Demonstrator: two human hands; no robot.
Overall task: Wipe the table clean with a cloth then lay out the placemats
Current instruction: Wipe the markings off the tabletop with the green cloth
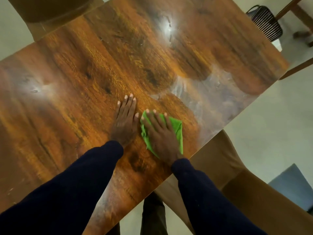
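The wooden table (84, 73) spreads out ahead of both hands, glossy and hard, with a smeared, damp-looking patch (203, 92) just beyond the right hand. It looks rigid and slick, so a cloth should glide with steady pressure. The left hand (124, 122) lies flat and empty on the wood, fingers extended, probably bracing. Just beside it, the right hand (160, 134) presses palm-down with spread fingers on the green cloth (177, 128), pinning rather than clenching it. The cloth seems thin, soft and light; best driven under a flat palm. No placemats are visible.
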